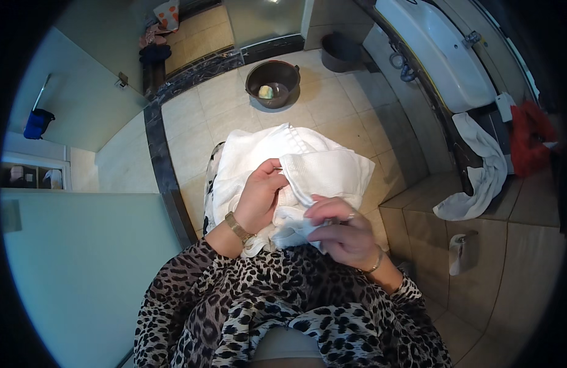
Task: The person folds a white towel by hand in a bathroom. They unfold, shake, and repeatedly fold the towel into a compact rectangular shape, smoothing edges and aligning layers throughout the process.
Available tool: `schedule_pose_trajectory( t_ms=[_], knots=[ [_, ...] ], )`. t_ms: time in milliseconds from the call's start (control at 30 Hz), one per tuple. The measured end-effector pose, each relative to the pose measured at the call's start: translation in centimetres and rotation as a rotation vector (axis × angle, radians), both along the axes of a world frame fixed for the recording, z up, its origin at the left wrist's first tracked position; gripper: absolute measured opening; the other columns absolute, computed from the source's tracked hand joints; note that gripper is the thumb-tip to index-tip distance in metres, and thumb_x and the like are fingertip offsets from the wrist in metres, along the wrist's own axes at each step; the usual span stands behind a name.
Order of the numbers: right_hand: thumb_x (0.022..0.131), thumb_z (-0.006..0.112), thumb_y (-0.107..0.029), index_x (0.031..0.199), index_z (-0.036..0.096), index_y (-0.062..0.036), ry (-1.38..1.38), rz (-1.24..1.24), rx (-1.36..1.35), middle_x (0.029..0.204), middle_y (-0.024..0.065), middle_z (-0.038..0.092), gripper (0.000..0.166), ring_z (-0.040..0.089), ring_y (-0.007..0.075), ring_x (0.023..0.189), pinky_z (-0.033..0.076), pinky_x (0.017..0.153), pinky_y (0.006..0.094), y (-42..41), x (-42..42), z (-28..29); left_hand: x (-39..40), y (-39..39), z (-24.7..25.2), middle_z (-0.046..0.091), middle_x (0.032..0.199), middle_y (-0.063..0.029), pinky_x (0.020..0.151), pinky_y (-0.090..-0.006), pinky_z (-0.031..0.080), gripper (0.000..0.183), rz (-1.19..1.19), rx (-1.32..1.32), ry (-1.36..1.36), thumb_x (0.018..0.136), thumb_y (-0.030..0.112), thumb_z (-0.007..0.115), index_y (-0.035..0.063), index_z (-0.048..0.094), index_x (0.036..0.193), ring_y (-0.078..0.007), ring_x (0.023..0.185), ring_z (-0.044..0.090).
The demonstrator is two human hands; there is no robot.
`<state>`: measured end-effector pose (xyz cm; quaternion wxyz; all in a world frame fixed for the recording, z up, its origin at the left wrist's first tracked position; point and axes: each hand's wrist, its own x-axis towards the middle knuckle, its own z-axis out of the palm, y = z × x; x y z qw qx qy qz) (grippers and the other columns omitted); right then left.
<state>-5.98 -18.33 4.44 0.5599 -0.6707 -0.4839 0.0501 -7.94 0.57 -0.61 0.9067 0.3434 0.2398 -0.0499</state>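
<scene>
A white towel (pixel 255 142) is spread in loose folds over my lap and knees. My left hand (pixel 260 198) pinches its folded edge between thumb and fingers, a gold-toned watch at the wrist. Across from it, my right hand (pixel 345 230) has its bent fingers on a bunched part of the same towel. That hand wears a ring and a bracelet and is slightly blurred. Part of the cloth beneath both hands is hidden.
On the tiled floor ahead stands a dark basin (pixel 283 73) holding a small yellow-green item (pixel 266 92). Behind it is a dark bucket (pixel 341 53). At right are a white sink (pixel 442 50), a draped white cloth (pixel 492 175), a red cloth (pixel 531 138) and a toilet-paper roll (pixel 457 255).
</scene>
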Motion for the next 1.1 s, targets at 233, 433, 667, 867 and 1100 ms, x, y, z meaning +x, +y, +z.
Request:
schedule_pose_trajectory(
  t_ms=[233, 433, 667, 867, 1100],
  knots=[
    [0.064, 0.058, 0.013, 0.079, 0.065, -0.0035, 0.105, 0.071, -0.081, 0.094, 0.008, 0.059, 0.024, 0.06, 0.0231, 0.088, 0.049, 0.092, 0.0381, 0.1, 0.3, -1.2, -0.2, -0.2, 1.0, 0.065, 0.094, -0.0062, 0.067, -0.0212, 0.05, 0.021, -0.046, 0.048, 0.01, 0.086, 0.002, 0.058, -0.0049, 0.062, 0.105, -0.0098, 0.083, 0.061],
    [0.067, 0.057, 0.01, 0.087, 0.066, -0.002, 0.145, 0.293, -0.069, 0.102, 0.0097, 0.06, 0.026, 0.061, 0.0226, 0.095, 0.048, 0.09, 0.0341, -0.2, 2.6, -0.8, -0.3, -0.8, -0.1, 0.065, 0.093, -0.004, 0.067, -0.0202, 0.048, 0.018, -0.139, 0.386, -0.046, 0.084, 0.002, 0.065, -0.0017, 0.063, 0.102, -0.0054, 0.079, 0.059],
    [0.077, 0.064, 0.0, 0.107, 0.064, -0.0001, 0.149, -0.127, -0.155, 0.107, 0.0106, 0.062, 0.029, 0.059, 0.0225, 0.101, 0.046, 0.089, 0.0307, 0.8, 7.4, -1.9, -0.4, -1.4, -1.0, 0.059, 0.084, 0.0025, 0.062, -0.0197, 0.042, 0.024, -0.149, 0.665, -0.214, 0.08, 0.01, 0.071, -0.0017, 0.065, 0.1, -0.0042, 0.069, 0.048],
    [0.076, 0.071, -0.001, 0.112, 0.06, -0.0002, 0.175, -0.104, -0.276, 0.1, 0.0078, 0.06, 0.037, 0.057, 0.0174, 0.097, 0.044, 0.086, 0.0269, 0.1, 7.7, -3.9, -0.7, -1.0, -0.4, 0.057, 0.078, 0.0049, 0.056, -0.0174, 0.037, 0.022, -0.118, 0.458, -0.145, 0.083, 0.01, 0.069, 0.0029, 0.067, 0.103, -0.0015, 0.062, 0.044],
    [0.075, 0.071, 0.004, 0.098, 0.061, -0.0002, 0.613, 0.041, 0.011, 0.095, 0.0042, 0.059, 0.026, 0.056, 0.0142, 0.09, 0.043, 0.083, 0.0253, -0.3, 7.1, -4.6, -0.3, -0.1, 0.2, 0.057, 0.081, 0.0033, 0.06, -0.0155, 0.039, 0.036, -0.009, 0.516, -0.243, 0.079, -0.006, 0.056, 0.0021, 0.06, 0.113, -0.0004, 0.069, 0.047]
  ],
)
